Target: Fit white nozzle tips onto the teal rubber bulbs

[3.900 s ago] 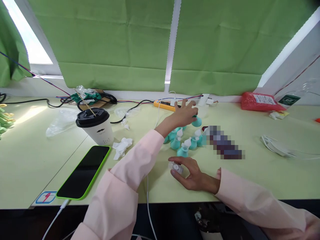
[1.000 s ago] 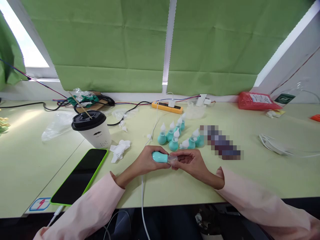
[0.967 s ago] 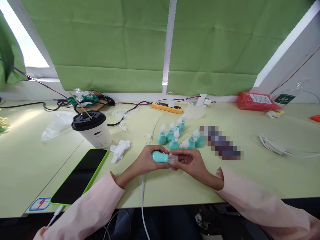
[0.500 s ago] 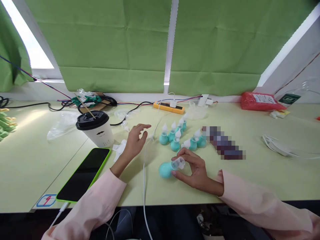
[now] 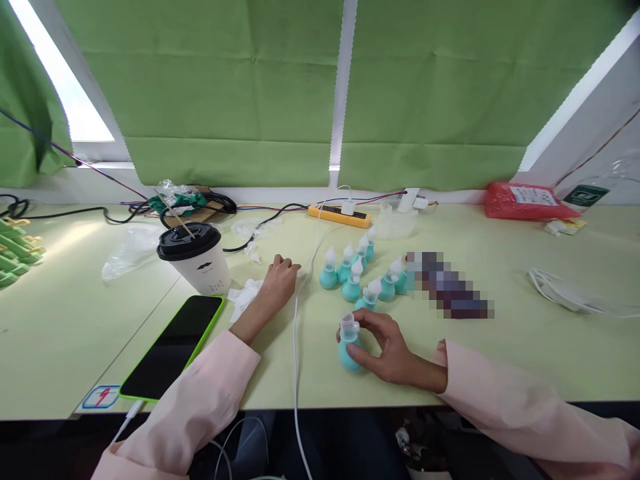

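My right hand [image 5: 385,343] is closed around a teal squeeze bulb [image 5: 351,357] near the table's front edge. The bulb stands upright, and its clear neck is open at the top. Beyond it are several similar teal bulbs with pointed whitish tips, such as one bulb [image 5: 351,288] in the middle of the group. My left hand [image 5: 280,283] rests low over the table, left of the white cable [image 5: 296,333], its fingers curled down and together. A small whitish bit shows at its fingertips, too hidden to make out.
At left stand a paper cup [image 5: 203,270] with black lid and a phone [image 5: 173,347] in a green case. Crumpled white tissue [image 5: 244,297] lies by my left wrist. A yellow power strip [image 5: 340,216] and a red package [image 5: 525,202] are at the back; a blurred-out item [image 5: 453,287] lies right.
My right hand has turned the teal bulb from lying sideways to upright and shifted it slightly right. My left hand has lowered, its outstretched fingers now curled.
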A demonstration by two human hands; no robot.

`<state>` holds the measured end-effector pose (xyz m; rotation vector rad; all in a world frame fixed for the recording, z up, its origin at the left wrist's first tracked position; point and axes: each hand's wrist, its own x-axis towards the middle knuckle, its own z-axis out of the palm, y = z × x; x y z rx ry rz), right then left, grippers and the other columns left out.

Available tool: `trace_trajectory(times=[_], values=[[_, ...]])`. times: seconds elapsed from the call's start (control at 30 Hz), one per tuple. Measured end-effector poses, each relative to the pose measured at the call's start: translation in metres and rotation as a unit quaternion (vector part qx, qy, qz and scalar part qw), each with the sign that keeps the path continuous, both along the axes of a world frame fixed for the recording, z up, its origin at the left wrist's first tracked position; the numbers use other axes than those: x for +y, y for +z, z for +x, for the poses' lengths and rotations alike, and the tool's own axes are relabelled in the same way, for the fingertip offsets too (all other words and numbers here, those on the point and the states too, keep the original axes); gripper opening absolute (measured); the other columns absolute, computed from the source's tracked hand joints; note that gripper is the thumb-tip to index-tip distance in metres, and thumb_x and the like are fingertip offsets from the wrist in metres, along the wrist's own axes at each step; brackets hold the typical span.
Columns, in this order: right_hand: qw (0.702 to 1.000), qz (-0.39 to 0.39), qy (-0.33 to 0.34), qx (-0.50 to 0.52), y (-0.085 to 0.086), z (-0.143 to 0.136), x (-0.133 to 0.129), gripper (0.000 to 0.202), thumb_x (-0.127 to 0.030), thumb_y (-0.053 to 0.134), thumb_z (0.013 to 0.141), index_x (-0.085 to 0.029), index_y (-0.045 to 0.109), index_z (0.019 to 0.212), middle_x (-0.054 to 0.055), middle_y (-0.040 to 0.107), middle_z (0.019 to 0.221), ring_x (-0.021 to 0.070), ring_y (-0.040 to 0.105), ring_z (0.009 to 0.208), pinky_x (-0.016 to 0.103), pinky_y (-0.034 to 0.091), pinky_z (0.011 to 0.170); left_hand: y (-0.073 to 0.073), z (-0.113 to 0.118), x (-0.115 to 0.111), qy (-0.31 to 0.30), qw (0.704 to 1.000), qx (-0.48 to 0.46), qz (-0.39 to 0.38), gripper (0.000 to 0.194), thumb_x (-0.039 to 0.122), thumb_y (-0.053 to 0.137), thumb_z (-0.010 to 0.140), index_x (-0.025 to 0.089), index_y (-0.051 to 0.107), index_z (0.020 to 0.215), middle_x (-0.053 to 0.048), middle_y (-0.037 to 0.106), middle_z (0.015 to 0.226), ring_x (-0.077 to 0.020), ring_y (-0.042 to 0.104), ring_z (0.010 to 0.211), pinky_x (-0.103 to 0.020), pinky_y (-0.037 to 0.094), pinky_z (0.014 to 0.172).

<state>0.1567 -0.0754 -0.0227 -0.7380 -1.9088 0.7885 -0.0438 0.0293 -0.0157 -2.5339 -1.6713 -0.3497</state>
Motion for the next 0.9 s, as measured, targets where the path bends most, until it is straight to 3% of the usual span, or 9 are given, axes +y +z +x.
trace_trajectory(times=[0.07, 0.23, 0.37, 0.47, 0.57, 0.67, 0.8, 0.87, 0.9], values=[[0.999, 0.023, -0.030, -0.001, -0.005, 0.001, 0.001, 0.018, -0.019, 0.053, 0.069, -0.020, 0.049, 0.087, 0.002, 0.056, 0.076, 0.0149, 0.056, 0.072, 0.028, 0.047, 0.067, 0.002, 0.002, -0.003, 0.014, 1.000, 0.009, 0.008, 0.026, 0.015, 0.038, 0.076, 0.010, 0.058, 0.091, -0.014, 0.054, 0.082, -0.0248, 0.041, 0.087, -0.036, 0.036, 0.071], [0.999, 0.018, -0.043, -0.028, -0.010, 0.001, 0.001, 0.015, -0.021, 0.051, 0.071, -0.020, 0.051, 0.086, 0.003, 0.056, 0.076, 0.0152, 0.054, 0.074, 0.025, 0.048, 0.065, 0.004, 0.007, -0.007, 0.009, 0.999, -0.036, 0.033, 0.015, 0.018, 0.043, 0.073, 0.013, 0.056, 0.078, -0.013, 0.050, 0.101, -0.0281, 0.035, 0.100, -0.037, 0.037, 0.072], [0.998, 0.017, -0.044, -0.031, -0.010, 0.001, 0.002, 0.015, -0.023, 0.051, 0.071, -0.021, 0.050, 0.086, 0.002, 0.055, 0.076, 0.0149, 0.053, 0.072, 0.025, 0.046, 0.062, 0.001, 0.005, -0.004, -0.023, 0.997, -0.068, -0.030, 0.016, 0.012, 0.041, 0.071, 0.015, 0.053, 0.082, -0.009, 0.056, 0.082, -0.0213, 0.045, 0.087, -0.031, 0.040, 0.068], [0.998, 0.011, -0.049, -0.034, -0.006, 0.001, 0.002, 0.015, -0.024, 0.049, 0.073, -0.021, 0.049, 0.087, 0.002, 0.054, 0.076, 0.0145, 0.052, 0.070, 0.025, 0.045, 0.062, 0.004, 0.001, -0.005, -0.008, 0.994, -0.111, 0.023, 0.029, 0.011, 0.042, 0.068, 0.014, 0.051, 0.095, -0.008, 0.055, 0.083, -0.0211, 0.044, 0.087, -0.032, 0.040, 0.072], [0.998, -0.027, -0.019, -0.051, 0.002, 0.000, 0.001, 0.014, -0.025, 0.044, 0.077, -0.019, 0.046, 0.089, 0.002, 0.054, 0.076, 0.0136, 0.052, 0.067, 0.025, 0.043, 0.062, 0.016, 0.000, -0.013, 0.030, 0.969, -0.225, 0.095, 0.030, 0.013, 0.042, 0.067, 0.014, 0.054, 0.095, -0.008, 0.053, 0.084, -0.0204, 0.045, 0.084, -0.034, 0.039, 0.075], [0.996, -0.046, -0.008, -0.071, 0.009, 0.000, 0.000, 0.013, -0.024, 0.038, 0.079, -0.018, 0.044, 0.090, 0.001, 0.053, 0.072, 0.0124, 0.049, 0.063, 0.024, 0.041, 0.059, 0.030, 0.005, -0.026, 0.023, 0.902, -0.431, -0.013, 0.024, 0.018, 0.047, 0.066, 0.015, 0.058, 0.087, -0.005, 0.055, 0.081, -0.0150, 0.050, 0.071, -0.030, 0.044, 0.066], [0.995, -0.026, -0.041, -0.091, 0.009, -0.001, 0.000, 0.009, -0.024, 0.039, 0.079, -0.018, 0.043, 0.084, 0.000, 0.049, 0.067, 0.0114, 0.046, 0.059, 0.023, 0.039, 0.056, 0.036, 0.017, -0.045, -0.102, 0.705, -0.636, -0.297, 0.020, 0.018, 0.060, 0.060, 0.013, 0.056, 0.078, -0.003, 0.060, 0.076, -0.0139, 0.055, 0.071, -0.032, 0.046, 0.069], [0.993, -0.012, -0.063, -0.098, 0.008, -0.001, 0.001, 0.008, -0.024, 0.041, 0.078, -0.018, 0.045, 0.082, 0.000, 0.050, 0.066, 0.0118, 0.046, 0.060, 0.023, 0.039, 0.056, 0.034, 0.022, -0.053, -0.154, 0.631, -0.661, -0.377, 0.019, 0.014, 0.065, 0.055, 0.012, 0.054, 0.071, -0.004, 0.061, 0.083, -0.0156, 0.057, 0.077, -0.034, 0.046, 0.072], [0.992, -0.004, -0.074, -0.098, 0.007, -0.002, 0.001, 0.008, -0.025, 0.042, 0.078, -0.019, 0.046, 0.081, 0.000, 0.050, 0.067, 0.0121, 0.047, 0.061, 0.023, 0.039, 0.056, 0.033, 0.025, -0.056, -0.168, 0.609, -0.664, -0.401, 0.021, 0.013, 0.066, 0.054, 0.013, 0.054, 0.071, -0.005, 0.061, 0.086, -0.0158, 0.057, 0.078, -0.034, 0.046, 0.073]])
